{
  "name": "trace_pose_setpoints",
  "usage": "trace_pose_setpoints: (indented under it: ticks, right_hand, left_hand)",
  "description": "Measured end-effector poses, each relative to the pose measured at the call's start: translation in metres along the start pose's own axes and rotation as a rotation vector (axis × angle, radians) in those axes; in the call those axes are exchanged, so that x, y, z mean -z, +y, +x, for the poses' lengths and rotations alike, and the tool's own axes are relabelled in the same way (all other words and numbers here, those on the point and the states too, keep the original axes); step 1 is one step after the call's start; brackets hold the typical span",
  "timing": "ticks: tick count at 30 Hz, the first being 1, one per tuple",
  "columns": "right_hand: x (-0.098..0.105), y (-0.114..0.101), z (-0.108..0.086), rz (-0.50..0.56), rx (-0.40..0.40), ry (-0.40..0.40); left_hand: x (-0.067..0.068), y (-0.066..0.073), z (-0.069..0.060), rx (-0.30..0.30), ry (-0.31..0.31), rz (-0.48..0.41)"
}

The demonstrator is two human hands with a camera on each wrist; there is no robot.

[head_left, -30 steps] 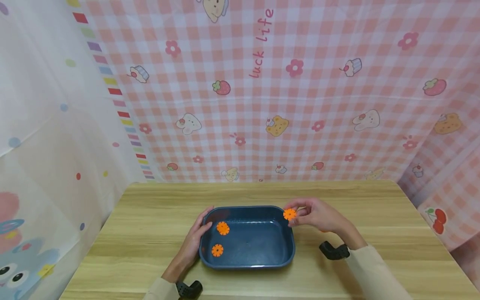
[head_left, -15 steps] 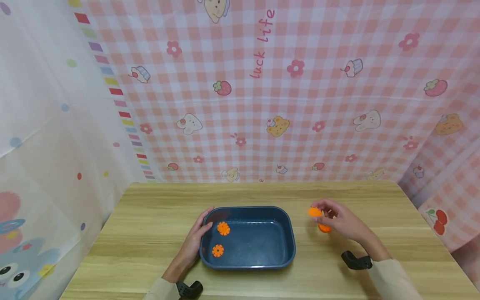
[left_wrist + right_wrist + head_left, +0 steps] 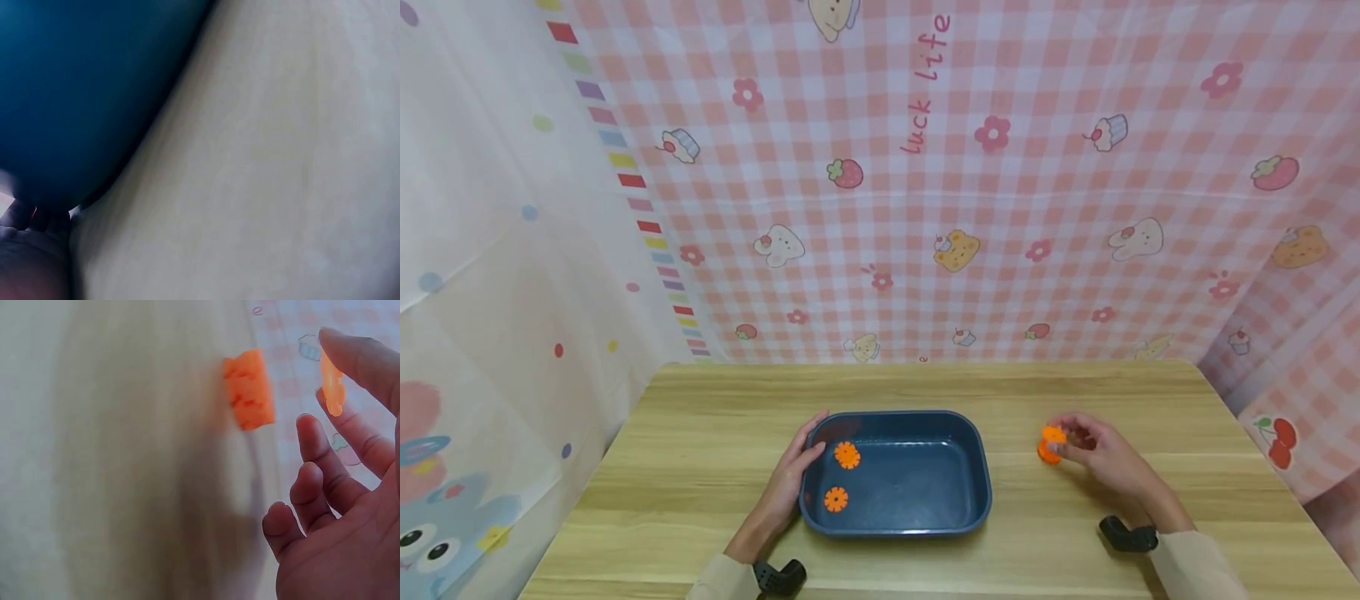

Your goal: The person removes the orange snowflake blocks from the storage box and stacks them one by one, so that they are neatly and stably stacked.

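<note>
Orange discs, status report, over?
Right hand pinching one orange disc, apart from orange stack. Left hand gripping left side of tray. Two discs inside tray. No obstruction seen.

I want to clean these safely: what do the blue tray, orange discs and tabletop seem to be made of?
Blue tray: probably smooth, slightly glossy plastic; its edges catch highlights.
Orange discs: likely plastic; uniform bright colour, regular notches.
Tabletop: wood-look with streaky grain; solid wood or printed laminate, I can't tell.
</note>
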State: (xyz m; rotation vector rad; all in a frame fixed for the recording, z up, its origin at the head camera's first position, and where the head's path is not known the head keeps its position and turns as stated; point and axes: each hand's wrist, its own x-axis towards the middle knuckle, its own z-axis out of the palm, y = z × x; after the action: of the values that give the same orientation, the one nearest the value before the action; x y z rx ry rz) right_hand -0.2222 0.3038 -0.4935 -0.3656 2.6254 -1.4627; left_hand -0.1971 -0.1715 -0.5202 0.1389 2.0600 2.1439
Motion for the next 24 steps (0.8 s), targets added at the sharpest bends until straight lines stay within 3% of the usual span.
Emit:
trace_pose_setpoints:
  ticks: [11, 24]
  right_hand:
    - [-0.007, 0.012, -0.001, 0.066, 0.011, -0.022]
    - [-0.008, 0.012, -0.002, -0.003, -0.008, -0.022]
  left_hand:
    - [0.000, -0.001, -0.002, -0.004, -0.011, 0.002]
    - [0.000, -0.002, -0.001, -0.002, -0.012, -0.020]
